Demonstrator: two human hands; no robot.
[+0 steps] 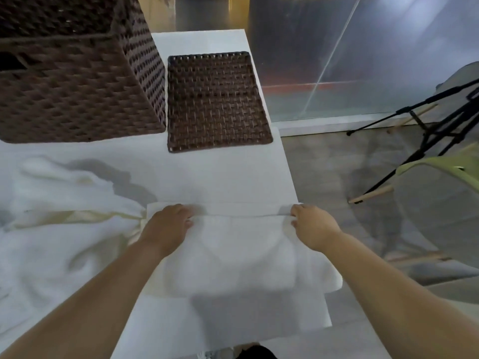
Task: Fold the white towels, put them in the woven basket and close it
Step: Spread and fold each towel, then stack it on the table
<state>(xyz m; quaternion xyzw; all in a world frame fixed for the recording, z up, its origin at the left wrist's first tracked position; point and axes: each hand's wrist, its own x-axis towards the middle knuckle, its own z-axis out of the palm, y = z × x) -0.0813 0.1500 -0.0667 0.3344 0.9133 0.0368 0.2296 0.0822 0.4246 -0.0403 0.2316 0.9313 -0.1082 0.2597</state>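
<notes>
A white towel (241,250) lies flat on the white table (220,177) in front of me, its near part hanging over the table's edge. My left hand (168,224) pinches its far left corner and my right hand (311,226) pinches its far right corner, both at the far folded edge. A heap of crumpled white towels (59,224) lies at the left. The dark brown woven basket (67,81) stands open at the back left. Its flat woven lid (216,102) lies on the table just to the right of it.
The table's right edge runs diagonally past the lid. Beyond it is grey floor with a black tripod (438,117), a green chair (445,172) with wooden legs and a translucent panel (337,60) at the back.
</notes>
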